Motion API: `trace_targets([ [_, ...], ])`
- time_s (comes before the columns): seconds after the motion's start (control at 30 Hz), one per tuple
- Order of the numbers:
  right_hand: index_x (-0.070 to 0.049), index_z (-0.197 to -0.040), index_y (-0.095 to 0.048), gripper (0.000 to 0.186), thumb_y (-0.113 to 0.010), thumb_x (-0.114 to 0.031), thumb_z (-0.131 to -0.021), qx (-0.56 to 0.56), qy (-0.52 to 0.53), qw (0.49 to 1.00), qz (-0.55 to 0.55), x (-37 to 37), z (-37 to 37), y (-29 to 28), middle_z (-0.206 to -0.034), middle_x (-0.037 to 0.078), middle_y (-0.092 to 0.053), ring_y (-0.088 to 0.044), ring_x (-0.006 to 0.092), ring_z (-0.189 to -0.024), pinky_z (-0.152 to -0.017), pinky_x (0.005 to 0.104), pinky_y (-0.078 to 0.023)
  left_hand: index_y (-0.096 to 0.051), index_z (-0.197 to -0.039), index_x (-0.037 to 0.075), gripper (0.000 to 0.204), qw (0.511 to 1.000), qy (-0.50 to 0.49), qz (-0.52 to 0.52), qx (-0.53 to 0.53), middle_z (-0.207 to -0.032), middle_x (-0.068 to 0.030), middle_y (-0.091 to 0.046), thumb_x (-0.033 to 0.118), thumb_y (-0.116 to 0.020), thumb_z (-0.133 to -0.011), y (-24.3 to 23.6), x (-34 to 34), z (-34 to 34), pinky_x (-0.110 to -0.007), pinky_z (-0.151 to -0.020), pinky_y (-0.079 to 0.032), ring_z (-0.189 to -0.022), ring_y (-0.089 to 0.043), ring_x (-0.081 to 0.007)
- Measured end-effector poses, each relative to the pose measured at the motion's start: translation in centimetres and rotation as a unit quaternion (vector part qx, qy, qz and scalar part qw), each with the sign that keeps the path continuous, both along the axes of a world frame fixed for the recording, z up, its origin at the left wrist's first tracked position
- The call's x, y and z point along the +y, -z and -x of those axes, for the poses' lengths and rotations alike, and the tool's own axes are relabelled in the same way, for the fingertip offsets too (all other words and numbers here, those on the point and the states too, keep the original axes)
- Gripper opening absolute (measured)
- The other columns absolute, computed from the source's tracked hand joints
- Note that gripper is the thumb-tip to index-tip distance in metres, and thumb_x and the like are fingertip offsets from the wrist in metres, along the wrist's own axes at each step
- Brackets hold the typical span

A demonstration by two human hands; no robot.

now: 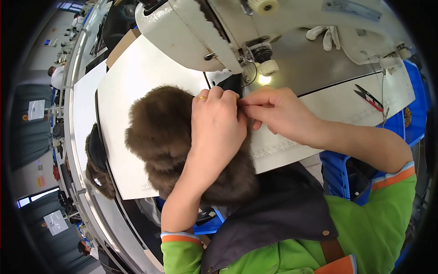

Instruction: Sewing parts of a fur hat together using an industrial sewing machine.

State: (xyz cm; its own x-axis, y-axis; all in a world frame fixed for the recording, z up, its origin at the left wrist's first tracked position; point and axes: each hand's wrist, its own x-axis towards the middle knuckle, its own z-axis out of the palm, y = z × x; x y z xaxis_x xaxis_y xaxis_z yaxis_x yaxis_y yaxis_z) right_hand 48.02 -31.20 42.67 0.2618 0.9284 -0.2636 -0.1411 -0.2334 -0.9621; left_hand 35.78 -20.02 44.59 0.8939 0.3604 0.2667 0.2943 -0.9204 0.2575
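A bulky brown furry piece (159, 132) lies on the white sewing table and hangs over its front edge toward my lap. My left hand (218, 121), with a ring on one finger, grips the piece's right side, fingers curled over it. Close against those fingertips, my right hand (283, 114) is closed in a pinch at the edge of the piece; what lies between its fingers is hidden. Just beyond both hands, a bit of black cloth (231, 84) shows near the needle area of the white sewing machine (182, 34). The machine's lamp lights the metal plate beside it.
Thread snips (369, 98) lie on the right of the table (315, 109), near its printed ruler marks. White gloves (326, 36) rest behind the machine. Blue bins (335, 176) stand at the right. Another brown furry piece (98, 171) with dark cloth sits beyond the table's left edge.
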Motion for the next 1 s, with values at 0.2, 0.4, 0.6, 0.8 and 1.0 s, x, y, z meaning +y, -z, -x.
trace_targets([
  [0.2, 0.005, -0.143, -0.032, 0.052, -0.050, -0.010, -0.096, 0.280, 0.141, 0.949, -0.028, -2.4, 1.6, -0.6, -0.111, 0.016, -0.062, -0.064, 0.0139, -0.072, -0.056, 0.0270, -0.051, -0.065, -0.079, 0.002, 0.003, 1.000, -0.015, 0.017, -0.017, -0.077, -0.0115, -0.061, 0.003, -0.064, -0.076, 0.1, 0.4, -0.2, -0.040, -0.074, -0.045, -0.078, -0.058, -0.0314],
  [0.4, -0.010, -0.146, -0.034, 0.052, -0.044, -0.009, -0.095, 0.003, -0.077, 0.994, 0.078, -1.5, -1.8, -1.7, -0.100, 0.011, -0.066, -0.062, 0.0143, -0.059, -0.050, 0.0309, -0.049, -0.064, -0.077, 0.004, 0.003, 0.997, 0.023, -0.061, -0.032, -0.077, -0.0097, -0.059, 0.006, -0.065, -0.075, 0.2, 0.2, -0.4, -0.040, -0.071, -0.043, -0.076, -0.057, -0.0292],
  [0.6, -0.018, -0.122, -0.061, 0.039, -0.060, -0.023, -0.083, -0.669, -0.072, 0.722, -0.161, 0.6, -4.3, 2.6, -0.070, 0.005, -0.063, -0.063, 0.0222, -0.056, -0.047, 0.0342, -0.048, -0.059, -0.078, 0.000, 0.011, 0.978, 0.016, -0.207, 0.037, -0.076, -0.0105, -0.051, 0.006, -0.058, -0.070, 0.9, -2.6, -1.5, -0.036, -0.073, -0.041, -0.076, -0.050, -0.0254],
  [0.8, -0.010, -0.102, -0.069, 0.027, -0.067, -0.017, -0.076, -0.602, -0.087, 0.736, -0.298, 2.1, -5.0, 4.0, -0.102, 0.001, -0.068, -0.065, 0.0223, -0.074, -0.056, 0.0336, -0.051, -0.057, -0.076, 0.003, 0.009, 0.981, -0.006, -0.192, 0.039, -0.078, -0.0092, -0.050, 0.002, -0.060, -0.067, 1.2, -2.7, -1.1, -0.038, -0.075, -0.042, -0.077, -0.050, -0.0262],
  [1.0, -0.007, -0.101, -0.069, 0.035, -0.071, -0.023, -0.070, -0.606, -0.094, 0.731, -0.298, 0.9, -4.8, 3.1, -0.086, -0.002, -0.063, -0.055, 0.0181, -0.070, -0.056, 0.0304, -0.049, -0.064, -0.093, 0.000, 0.021, 0.990, 0.108, -0.047, 0.083, -0.105, -0.0149, -0.063, 0.009, -0.069, -0.075, -3.3, -3.4, 1.0, -0.049, -0.110, -0.034, -0.110, -0.057, -0.0301],
])
